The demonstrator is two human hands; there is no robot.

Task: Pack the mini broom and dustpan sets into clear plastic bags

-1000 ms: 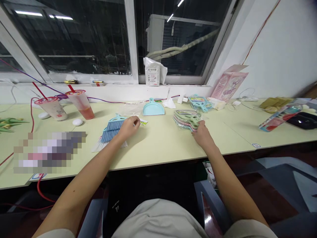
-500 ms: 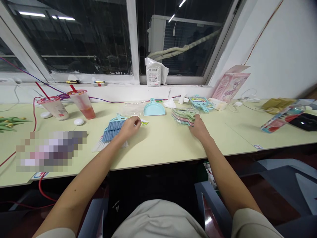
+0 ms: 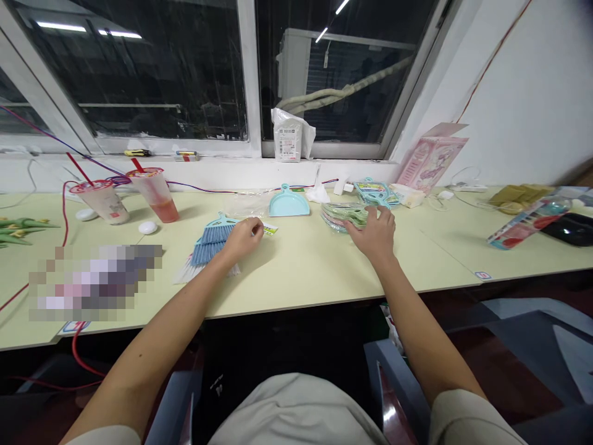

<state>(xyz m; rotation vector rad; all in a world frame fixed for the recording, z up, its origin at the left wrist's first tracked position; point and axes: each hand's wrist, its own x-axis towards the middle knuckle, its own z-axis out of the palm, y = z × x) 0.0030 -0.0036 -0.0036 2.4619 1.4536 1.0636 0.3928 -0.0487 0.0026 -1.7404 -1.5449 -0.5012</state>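
Note:
My left hand [image 3: 245,239] is closed at the handle end of the stacked blue-bristled brushes [image 3: 210,241]; what its curled fingers hold is hidden. A green and white label [image 3: 270,229] pokes out beside it. White bristles [image 3: 185,272] show under the blue ones. My right hand [image 3: 376,233] has its fingers spread at the near right edge of a pile of plastic-wrapped green and pink dustpans [image 3: 343,214]. Between and behind the hands lies a light blue dustpan [image 3: 289,203]. More wrapped blue pieces [image 3: 377,191] rest behind my right hand.
Two drink cups with red straws [image 3: 155,196] stand at the back left, near a white oval object [image 3: 147,227]. A pink box [image 3: 433,162] leans by the wall. A clear printed package [image 3: 528,224] and a black object [image 3: 574,227] are at the right.
My right hand has opened, its fingers now spread above the right end of the wrapped pile instead of closed at its edge. My left hand and the brushes have not visibly moved.

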